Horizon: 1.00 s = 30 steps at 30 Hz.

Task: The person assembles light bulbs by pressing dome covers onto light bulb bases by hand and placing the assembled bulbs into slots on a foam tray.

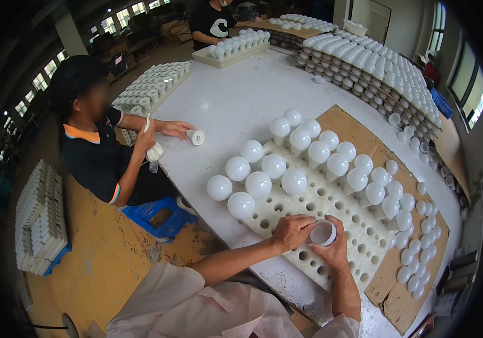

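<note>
Left hand (294,232): knuckles up, fingers bunched at cup (321,234) rim — cannot tell whether pinching anything
Right hand (334,249): curled round cup's side
Cup: above foam tray (340,194) — open end toward camera

Landmark: the holed tray (294,206), which lay on the table (219,107). Bulbs (258,184) stood at its left end and in rows along its far side. Over its near side, the right hand (334,248) held a cup (324,234); the left hand (292,232) was just left of that. Cardboard (348,124) lay beyond the tray and to its right, with loose bulbs (415,246) on it. A layered bulb stack (365,62) stood well behind, rightward. Left of the tray were a co-worker (89,135) at the table edge, a stool (157,217) on the floor and, farthest left, piled trays (41,219).
</note>
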{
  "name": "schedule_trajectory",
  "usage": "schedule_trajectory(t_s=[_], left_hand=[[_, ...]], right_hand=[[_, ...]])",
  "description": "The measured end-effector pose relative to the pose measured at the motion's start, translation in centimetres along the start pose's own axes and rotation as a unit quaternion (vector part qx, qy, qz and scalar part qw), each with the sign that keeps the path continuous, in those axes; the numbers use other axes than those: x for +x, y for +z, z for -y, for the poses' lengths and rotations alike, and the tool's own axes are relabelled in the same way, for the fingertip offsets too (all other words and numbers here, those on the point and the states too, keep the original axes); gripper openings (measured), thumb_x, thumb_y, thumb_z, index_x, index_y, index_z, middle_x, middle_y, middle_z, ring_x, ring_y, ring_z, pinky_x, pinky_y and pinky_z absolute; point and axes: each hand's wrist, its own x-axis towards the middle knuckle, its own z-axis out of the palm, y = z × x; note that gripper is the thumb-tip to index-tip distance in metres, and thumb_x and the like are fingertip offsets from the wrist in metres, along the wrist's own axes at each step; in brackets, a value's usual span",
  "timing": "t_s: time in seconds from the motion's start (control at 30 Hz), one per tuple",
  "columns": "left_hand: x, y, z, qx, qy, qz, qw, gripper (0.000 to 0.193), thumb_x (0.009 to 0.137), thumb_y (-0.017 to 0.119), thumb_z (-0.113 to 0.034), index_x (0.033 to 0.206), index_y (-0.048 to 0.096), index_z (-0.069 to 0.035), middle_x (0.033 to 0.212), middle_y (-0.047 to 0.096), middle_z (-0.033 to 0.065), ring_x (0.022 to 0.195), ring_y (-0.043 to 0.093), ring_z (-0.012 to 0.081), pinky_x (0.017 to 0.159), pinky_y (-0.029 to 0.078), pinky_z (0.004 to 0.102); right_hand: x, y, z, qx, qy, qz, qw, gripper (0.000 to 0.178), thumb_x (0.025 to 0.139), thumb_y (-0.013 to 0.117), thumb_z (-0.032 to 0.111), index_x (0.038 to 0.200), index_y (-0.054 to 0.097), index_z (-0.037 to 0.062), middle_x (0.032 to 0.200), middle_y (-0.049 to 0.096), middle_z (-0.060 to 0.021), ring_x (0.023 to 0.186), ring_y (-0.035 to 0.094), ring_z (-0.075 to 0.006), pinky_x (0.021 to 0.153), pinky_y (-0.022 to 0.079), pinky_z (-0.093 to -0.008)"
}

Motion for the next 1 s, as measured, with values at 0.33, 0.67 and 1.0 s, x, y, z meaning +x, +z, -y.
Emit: schedule_trajectory(t_s=[0.33,0.67,1.0], left_hand=[[0.2,-17.4,-4.1,0.003,0.091,-0.093,0.991,0.013,0.091,0.057,-0.004,0.086,0.063,0.005,0.093,0.070,0.0155,0.070,0.068,0.0204,0.064,0.055,0.0287],[13.4,-24.2,24.3,0.283,-0.189,0.001,0.940,0.057,0.084,0.064,-0.022,0.132,0.044,0.002,0.141,0.042,0.0206,0.129,0.043,0.0323,0.108,0.035,0.0376],[23.0,-25.3,37.2,0.310,-0.347,-0.075,0.882,0.067,0.078,0.073,-0.033,0.126,0.046,0.005,0.128,0.051,0.0241,0.118,0.052,0.0359,0.099,0.044,0.0403]], right_hand=[[1.3,-3.1,-0.3,0.085,0.063,-0.162,0.981,0.087,0.058,0.089,0.031,0.127,0.041,0.0085,0.117,0.054,-0.0081,0.105,0.054,-0.0196,0.091,0.044,-0.0324],[2.3,-1.5,-0.5,0.018,0.082,-0.134,0.987,0.095,0.055,0.089,0.039,0.130,0.039,0.0079,0.116,0.054,-0.0084,0.106,0.054,-0.0209,0.091,0.044,-0.0338],[2.0,-1.1,-0.6,0.019,0.088,-0.143,0.986,0.095,0.053,0.090,0.042,0.126,0.042,0.0042,0.123,0.052,-0.0114,0.108,0.053,-0.0208,0.092,0.044,-0.0342]])
